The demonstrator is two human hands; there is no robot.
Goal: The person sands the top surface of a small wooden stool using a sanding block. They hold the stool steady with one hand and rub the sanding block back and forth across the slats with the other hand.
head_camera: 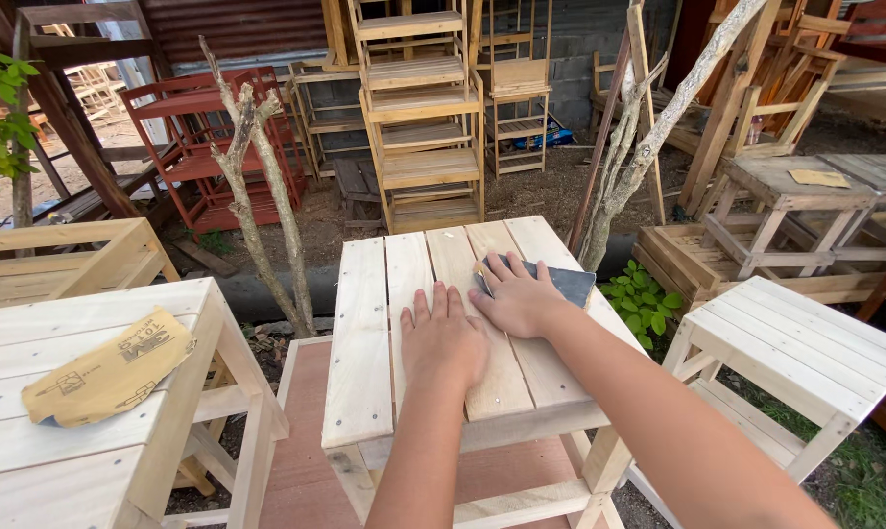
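A small slatted table (364,343) of pale bare wood stands in front of me. My left hand (441,338) lies flat on its middle slats with the fingers spread and nothing in it. My right hand (519,294) presses a dark grey sheet of sandpaper (565,282) onto the top near the far right side. The sheet's right corner sticks out past my fingers.
A second pale table (119,451) at the left carries a crumpled tan sandpaper sheet (110,370). Another slatted table (805,358) stands at the right. Two thin bare tree trunks (262,196) rise behind, with stacked wooden shelves (423,118) and a red rack (203,147) farther back.
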